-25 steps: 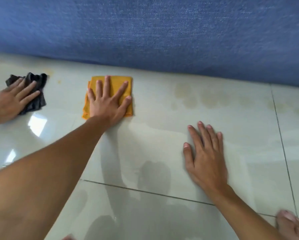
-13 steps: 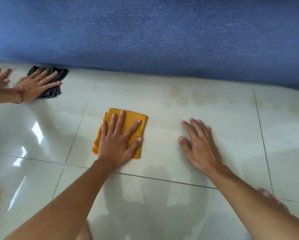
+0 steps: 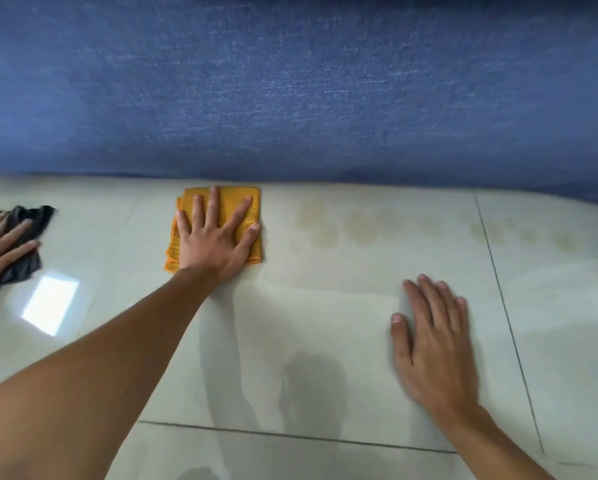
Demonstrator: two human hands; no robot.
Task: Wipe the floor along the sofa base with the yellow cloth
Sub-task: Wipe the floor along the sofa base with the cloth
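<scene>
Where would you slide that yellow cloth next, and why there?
Probably to the right, keeping along the sofa base. The left hand presses the yellow cloth flat by the sofa's edge, and a row of faint yellowish stains lies on the floor tile just right of it. The right hand rests flat on the floor, nearer the camera, clear of that path.

left hand (image 3: 216, 239) flat, right hand (image 3: 432, 336) flat
</scene>
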